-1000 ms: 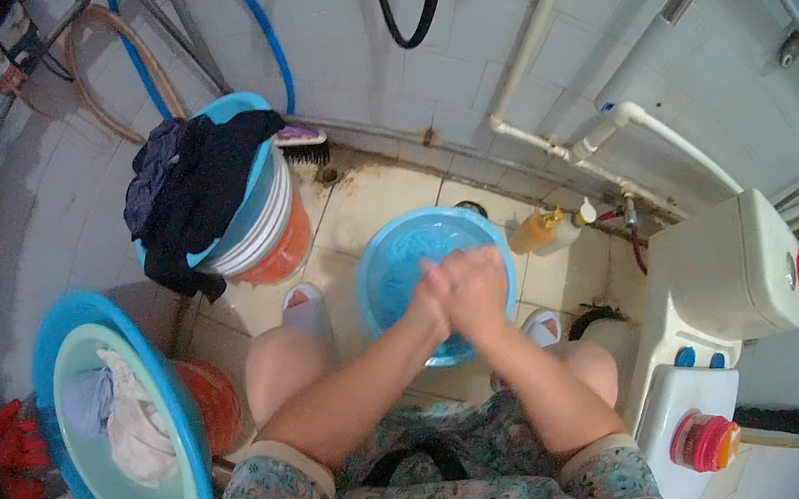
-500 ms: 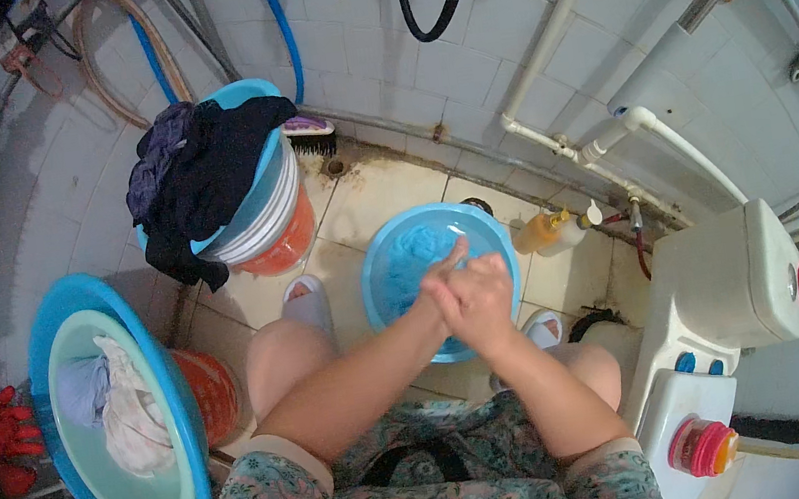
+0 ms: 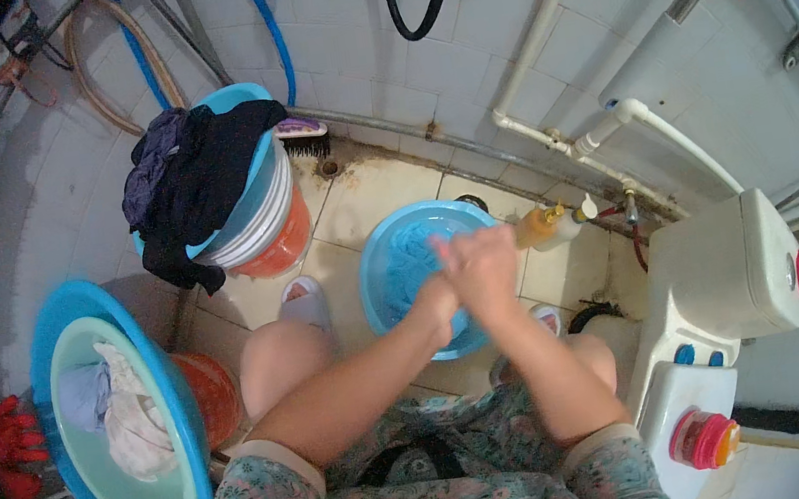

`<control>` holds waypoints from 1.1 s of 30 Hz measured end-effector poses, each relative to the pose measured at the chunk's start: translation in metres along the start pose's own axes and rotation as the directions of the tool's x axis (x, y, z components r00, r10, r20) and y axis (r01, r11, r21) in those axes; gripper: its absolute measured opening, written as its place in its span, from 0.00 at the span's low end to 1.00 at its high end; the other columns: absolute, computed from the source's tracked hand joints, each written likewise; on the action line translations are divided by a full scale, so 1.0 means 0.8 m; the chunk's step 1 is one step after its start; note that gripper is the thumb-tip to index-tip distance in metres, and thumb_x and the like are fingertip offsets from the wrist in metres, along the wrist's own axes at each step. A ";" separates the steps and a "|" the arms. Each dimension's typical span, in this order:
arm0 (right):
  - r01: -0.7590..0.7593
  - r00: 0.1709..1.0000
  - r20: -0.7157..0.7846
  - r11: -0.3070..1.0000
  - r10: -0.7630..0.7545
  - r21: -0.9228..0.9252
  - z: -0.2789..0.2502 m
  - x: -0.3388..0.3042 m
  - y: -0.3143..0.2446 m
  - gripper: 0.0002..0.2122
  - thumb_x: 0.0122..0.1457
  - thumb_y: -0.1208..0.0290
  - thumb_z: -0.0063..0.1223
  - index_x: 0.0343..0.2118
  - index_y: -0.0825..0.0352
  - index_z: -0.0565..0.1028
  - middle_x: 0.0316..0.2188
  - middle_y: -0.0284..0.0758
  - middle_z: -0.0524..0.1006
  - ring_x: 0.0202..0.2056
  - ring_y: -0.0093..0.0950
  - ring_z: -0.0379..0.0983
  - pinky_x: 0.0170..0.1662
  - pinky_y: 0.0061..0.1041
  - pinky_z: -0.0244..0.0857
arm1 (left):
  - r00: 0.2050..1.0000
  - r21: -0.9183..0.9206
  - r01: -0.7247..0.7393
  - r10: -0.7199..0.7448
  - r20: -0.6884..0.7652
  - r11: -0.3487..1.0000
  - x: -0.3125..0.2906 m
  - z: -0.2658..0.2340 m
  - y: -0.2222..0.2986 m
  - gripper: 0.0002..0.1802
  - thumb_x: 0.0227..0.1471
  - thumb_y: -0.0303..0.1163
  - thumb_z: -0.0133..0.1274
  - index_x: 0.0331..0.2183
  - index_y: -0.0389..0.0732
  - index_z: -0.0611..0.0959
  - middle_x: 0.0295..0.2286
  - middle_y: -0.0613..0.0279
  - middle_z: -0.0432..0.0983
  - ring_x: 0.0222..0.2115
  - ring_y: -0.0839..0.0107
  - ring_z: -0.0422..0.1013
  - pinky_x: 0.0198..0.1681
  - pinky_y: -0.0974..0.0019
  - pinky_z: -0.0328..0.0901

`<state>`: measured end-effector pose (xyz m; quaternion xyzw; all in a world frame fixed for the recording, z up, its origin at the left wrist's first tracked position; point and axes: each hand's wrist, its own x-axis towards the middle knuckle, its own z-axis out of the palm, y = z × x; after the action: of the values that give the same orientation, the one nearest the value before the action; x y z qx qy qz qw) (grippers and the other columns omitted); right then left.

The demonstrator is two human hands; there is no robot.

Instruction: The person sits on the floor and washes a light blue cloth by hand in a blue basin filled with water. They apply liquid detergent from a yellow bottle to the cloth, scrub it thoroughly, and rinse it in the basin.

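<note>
Both hands meet above the near right part of a round light-blue basin (image 3: 370,253) on the floor. Crumpled blue cloth (image 3: 408,260) lies in the basin, apparently in water. My right hand (image 3: 482,274) crosses over my left hand (image 3: 439,303) and presses against it, its fingers blurred by motion. The left fingers are hidden behind the right hand. No held thing shows between the hands, and both are above the cloth.
At left, a blue tub (image 3: 72,293) holds a pale-green basin (image 3: 188,479) with light clothes. Dark clothes (image 3: 207,164) drape over another basin on a bucket (image 3: 282,240). Pump bottles (image 3: 558,229) stand by the wall; a toilet (image 3: 716,278) is at right. A scrub brush (image 3: 306,139) lies behind.
My right hand has slid forward over the left, while the left has drawn slightly back toward me. The view has shifted slightly; the cloth stays in the basin.
</note>
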<state>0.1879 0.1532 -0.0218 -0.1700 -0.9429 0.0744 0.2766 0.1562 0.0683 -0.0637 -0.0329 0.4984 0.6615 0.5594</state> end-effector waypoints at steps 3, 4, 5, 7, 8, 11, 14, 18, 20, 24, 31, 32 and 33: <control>-0.104 0.994 0.042 0.987 0.100 0.122 0.002 -0.015 -0.014 0.16 0.50 0.60 0.51 0.12 0.65 0.72 0.13 0.39 0.71 0.20 0.37 0.67 0.29 0.34 0.58 | 1.000 -0.033 -0.020 0.020 0.015 0.999 0.007 -0.006 0.000 0.21 0.49 0.45 0.50 0.41 0.41 0.73 0.42 0.63 0.69 0.43 0.74 0.63 0.45 0.64 0.58; -0.252 0.967 0.083 0.957 0.243 0.141 0.008 -0.008 0.003 0.17 0.50 0.58 0.51 0.12 0.65 0.72 0.14 0.40 0.71 0.21 0.38 0.68 0.29 0.33 0.58 | 0.997 -0.028 0.006 -0.009 -0.076 1.000 0.005 0.003 0.011 0.23 0.50 0.48 0.48 0.41 0.39 0.73 0.41 0.62 0.70 0.40 0.72 0.66 0.42 0.63 0.61; -0.395 0.917 0.128 0.906 0.378 0.156 0.014 0.000 0.022 0.18 0.50 0.56 0.51 0.12 0.65 0.72 0.15 0.40 0.72 0.22 0.38 0.68 0.29 0.33 0.59 | 0.999 -0.010 0.014 -0.015 -0.051 1.000 0.006 -0.002 0.015 0.25 0.50 0.50 0.47 0.41 0.39 0.73 0.41 0.61 0.70 0.39 0.70 0.67 0.42 0.62 0.61; -0.790 0.612 0.504 0.488 0.609 0.370 0.020 0.001 0.050 0.24 0.51 0.46 0.46 0.20 0.67 0.75 0.21 0.38 0.75 0.27 0.32 0.71 0.31 0.29 0.61 | 0.999 0.020 0.029 -0.030 0.023 0.999 0.004 0.001 0.032 0.27 0.51 0.53 0.45 0.41 0.38 0.73 0.41 0.60 0.71 0.37 0.67 0.69 0.41 0.61 0.63; -0.825 0.558 0.580 0.326 0.594 0.461 0.023 -0.007 0.054 0.25 0.52 0.44 0.44 0.23 0.67 0.76 0.23 0.37 0.75 0.28 0.30 0.71 0.32 0.27 0.61 | 0.993 -0.133 0.094 -0.083 0.086 0.987 -0.007 0.002 0.047 0.30 0.50 0.56 0.42 0.41 0.38 0.73 0.38 0.58 0.72 0.35 0.63 0.71 0.41 0.58 0.64; -0.831 0.478 0.812 -0.128 0.335 0.541 0.027 -0.028 0.051 0.24 0.54 0.46 0.44 0.38 0.67 0.72 0.34 0.33 0.73 0.37 0.24 0.67 0.40 0.25 0.60 | 0.997 -0.203 0.074 -0.075 0.002 0.976 0.006 -0.012 0.069 0.35 0.50 0.57 0.42 0.45 0.33 0.69 0.44 0.53 0.67 0.42 0.64 0.66 0.45 0.58 0.61; -0.809 0.557 0.816 -0.122 0.156 0.575 0.026 -0.039 0.042 0.19 0.55 0.54 0.48 0.41 0.65 0.69 0.38 0.31 0.71 0.40 0.22 0.65 0.44 0.25 0.58 | 0.997 -0.298 0.072 -0.069 0.019 0.952 0.025 -0.033 0.073 0.35 0.50 0.56 0.43 0.46 0.33 0.68 0.44 0.53 0.67 0.44 0.63 0.66 0.46 0.58 0.61; -0.472 0.730 0.550 -0.283 0.406 0.835 0.016 -0.023 0.048 0.11 0.58 0.61 0.46 0.34 0.64 0.71 0.31 0.28 0.73 0.34 0.20 0.67 0.39 0.23 0.60 | 0.998 -0.255 0.026 -0.013 0.055 0.966 0.038 -0.040 0.062 0.34 0.49 0.57 0.44 0.44 0.34 0.70 0.44 0.53 0.67 0.41 0.63 0.67 0.44 0.59 0.62; -0.486 0.787 0.395 0.080 0.473 0.870 0.008 -0.020 0.041 0.09 0.57 0.63 0.46 0.33 0.63 0.72 0.29 0.29 0.73 0.31 0.21 0.68 0.37 0.23 0.62 | 0.998 -0.031 0.003 -0.005 -0.063 1.000 0.034 -0.031 0.051 0.34 0.50 0.56 0.44 0.44 0.34 0.69 0.44 0.54 0.67 0.41 0.65 0.67 0.45 0.61 0.61; -0.047 0.997 0.068 0.907 0.021 0.418 -0.017 -0.027 -0.028 0.09 0.54 0.66 0.48 0.20 0.63 0.73 0.16 0.35 0.72 0.19 0.30 0.68 0.27 0.26 0.63 | 0.969 0.200 0.176 -0.134 -0.206 0.964 0.018 -0.004 0.056 0.32 0.50 0.55 0.43 0.46 0.38 0.69 0.45 0.55 0.68 0.45 0.65 0.65 0.48 0.58 0.59; -0.159 0.984 0.079 0.987 0.160 -0.028 0.012 -0.011 0.014 0.09 0.49 0.65 0.51 0.17 0.60 0.74 0.13 0.37 0.71 0.16 0.36 0.67 0.25 0.32 0.64 | 0.991 0.011 0.130 -0.130 -0.011 0.991 0.020 -0.001 0.001 0.27 0.51 0.53 0.42 0.44 0.42 0.70 0.42 0.58 0.68 0.44 0.68 0.63 0.46 0.61 0.57; -0.063 0.997 -0.035 0.995 0.066 0.080 0.013 -0.027 -0.002 0.10 0.48 0.63 0.52 0.15 0.60 0.73 0.13 0.38 0.72 0.16 0.38 0.66 0.25 0.36 0.62 | 0.991 -0.049 0.019 -0.012 0.133 0.999 0.049 -0.033 -0.030 0.28 0.53 0.52 0.39 0.47 0.40 0.68 0.44 0.58 0.66 0.44 0.66 0.63 0.47 0.59 0.57; -0.010 0.998 -0.062 0.995 0.017 0.101 0.034 -0.040 0.000 0.09 0.48 0.63 0.52 0.16 0.60 0.74 0.14 0.38 0.72 0.17 0.38 0.67 0.27 0.36 0.62 | 0.955 0.030 -0.101 0.089 0.284 0.994 0.074 -0.054 -0.040 0.27 0.53 0.51 0.38 0.47 0.41 0.67 0.44 0.58 0.66 0.43 0.66 0.63 0.47 0.59 0.57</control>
<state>0.1982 0.1407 -0.0600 -0.1645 -0.9277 0.1181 0.3138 0.1365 0.0757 -0.1407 0.0983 0.4291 0.6743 0.5929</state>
